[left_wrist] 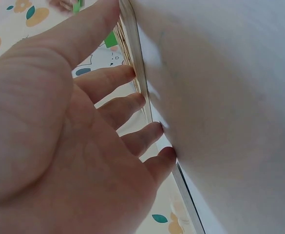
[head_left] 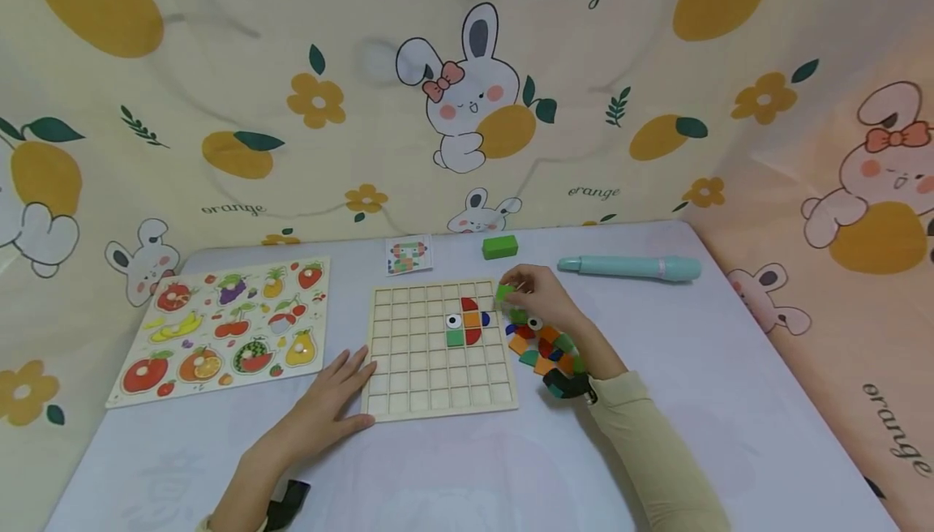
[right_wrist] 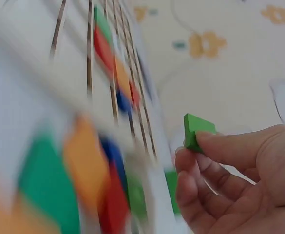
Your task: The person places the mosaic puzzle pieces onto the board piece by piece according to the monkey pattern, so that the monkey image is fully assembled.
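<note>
My right hand (head_left: 540, 297) pinches a light green square tile (right_wrist: 199, 129) between thumb and fingers, just beyond the right edge of the wooden grid board (head_left: 409, 386). My left hand (head_left: 328, 398) rests with fingers spread against the board's left edge; the left wrist view shows its fingertips touching that edge. On the board sit an eye tile (head_left: 454, 321), a teal-green square (head_left: 455, 338), an orange square (head_left: 472, 319), red curved pieces (head_left: 469, 304) above and below it, and a blue rounded piece (head_left: 486, 319). Under and beside the right hand lies a pile of coloured tiles (head_left: 543, 345).
A fruit picture board (head_left: 219, 329) lies on the left of the table. Behind the grid board are a small pattern card (head_left: 409, 255) and a green block (head_left: 499, 247). A teal pen-shaped object (head_left: 627, 268) lies at the back right. A printed cloth hangs behind.
</note>
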The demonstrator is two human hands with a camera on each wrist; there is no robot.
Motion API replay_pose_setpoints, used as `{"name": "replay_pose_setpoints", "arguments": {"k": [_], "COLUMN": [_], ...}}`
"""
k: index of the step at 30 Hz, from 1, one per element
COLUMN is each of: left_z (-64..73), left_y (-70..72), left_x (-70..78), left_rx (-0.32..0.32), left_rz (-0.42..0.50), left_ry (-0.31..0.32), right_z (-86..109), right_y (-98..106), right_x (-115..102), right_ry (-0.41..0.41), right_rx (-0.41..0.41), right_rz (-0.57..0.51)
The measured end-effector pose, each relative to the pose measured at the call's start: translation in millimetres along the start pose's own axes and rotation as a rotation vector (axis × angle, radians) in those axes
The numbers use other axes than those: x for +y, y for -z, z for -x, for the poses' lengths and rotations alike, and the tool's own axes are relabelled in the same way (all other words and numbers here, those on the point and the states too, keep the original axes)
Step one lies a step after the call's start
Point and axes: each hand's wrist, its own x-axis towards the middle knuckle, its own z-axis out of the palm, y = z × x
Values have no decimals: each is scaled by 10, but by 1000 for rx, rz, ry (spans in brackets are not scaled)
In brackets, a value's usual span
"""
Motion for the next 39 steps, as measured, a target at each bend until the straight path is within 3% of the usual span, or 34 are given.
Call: {"name": "replay_pose_setpoints", "arguments": {"k": [6,11,17,26,39], "left_z": [-1,-9,-6,-8,-2], "left_y": [-9,-21,-23,-10,-11], "left_x": [-34,-36,-27,-2,-9], "left_rx": [-1,-6,-12,0,-1], "left_rz": [-3,-3,1,5,7], "left_ry": [-2,4,12,4,2], "right_z": [-226,-300,-321,-367,-362], "right_y": [-453,-638,-706,-759,-779], "right_x": [-225,-272,-272,-267,-294], "right_ry": [71,44,15,20,76], "right_rx": [-72,-4,42,26,27], "right_rz": [-37,4,26,66,339]}}
